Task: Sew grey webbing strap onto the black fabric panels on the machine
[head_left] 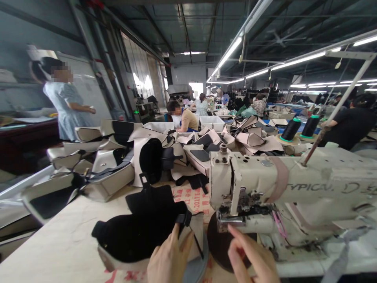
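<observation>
An unfinished beige-and-black bag (132,236) lies on the table in front of me, its black inner side facing up. My left hand (167,257) grips the bag's right edge, with the index fingertip against a short black strap loop (184,218). A beige side panel (196,239) with black edging hangs beside that hand. My right hand (253,257) is empty, index finger stretched out and thumb apart. Its fingertip comes close to the cylinder arm of the sewing machine (247,224), just below the needle area. Whether it touches the metal I cannot tell.
Behind the bag rises a heap of similar beige-and-black bag pieces (108,177). Two black thread cones (290,129) stand behind the machine. A round dark plate (216,243) sits under the machine's arm. One person (66,102) stands at the left; others work farther back and at the right.
</observation>
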`<state>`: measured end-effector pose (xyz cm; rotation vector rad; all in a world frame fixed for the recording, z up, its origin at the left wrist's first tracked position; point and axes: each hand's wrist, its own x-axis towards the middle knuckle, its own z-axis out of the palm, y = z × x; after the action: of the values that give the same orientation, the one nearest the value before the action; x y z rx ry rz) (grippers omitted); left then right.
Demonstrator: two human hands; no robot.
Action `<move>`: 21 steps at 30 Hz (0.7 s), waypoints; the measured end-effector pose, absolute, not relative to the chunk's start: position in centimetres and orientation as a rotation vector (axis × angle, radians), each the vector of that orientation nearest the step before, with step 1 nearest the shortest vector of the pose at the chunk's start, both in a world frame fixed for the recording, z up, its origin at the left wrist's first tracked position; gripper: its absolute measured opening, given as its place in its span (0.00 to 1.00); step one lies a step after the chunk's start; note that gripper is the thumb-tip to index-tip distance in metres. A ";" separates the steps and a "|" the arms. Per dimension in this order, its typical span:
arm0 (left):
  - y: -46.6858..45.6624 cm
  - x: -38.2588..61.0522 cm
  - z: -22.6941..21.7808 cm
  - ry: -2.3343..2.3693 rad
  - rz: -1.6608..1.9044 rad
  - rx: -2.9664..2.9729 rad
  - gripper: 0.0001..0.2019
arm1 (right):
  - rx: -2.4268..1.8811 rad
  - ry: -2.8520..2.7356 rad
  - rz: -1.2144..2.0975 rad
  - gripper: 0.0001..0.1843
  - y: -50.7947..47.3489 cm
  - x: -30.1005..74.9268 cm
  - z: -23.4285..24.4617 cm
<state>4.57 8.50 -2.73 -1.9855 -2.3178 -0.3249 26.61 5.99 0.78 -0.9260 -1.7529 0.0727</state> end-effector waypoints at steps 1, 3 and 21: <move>8.4 4.8 -2.7 -2.357 -0.324 -1.926 0.20 | -0.962 -1.693 0.184 0.21 6.4 24.6 0.6; 8.3 4.3 -2.8 -2.378 -0.336 -1.901 0.18 | -1.020 -1.526 0.301 0.24 6.8 21.5 0.7; 6.6 -1.9 -3.7 -2.059 -0.505 -1.640 0.16 | -0.884 -1.954 -0.264 0.20 5.9 23.8 -0.3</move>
<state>-1.92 6.58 -3.68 -1.6401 -2.0595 -0.5047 23.84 5.87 -0.26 -0.8842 -1.9542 -0.2642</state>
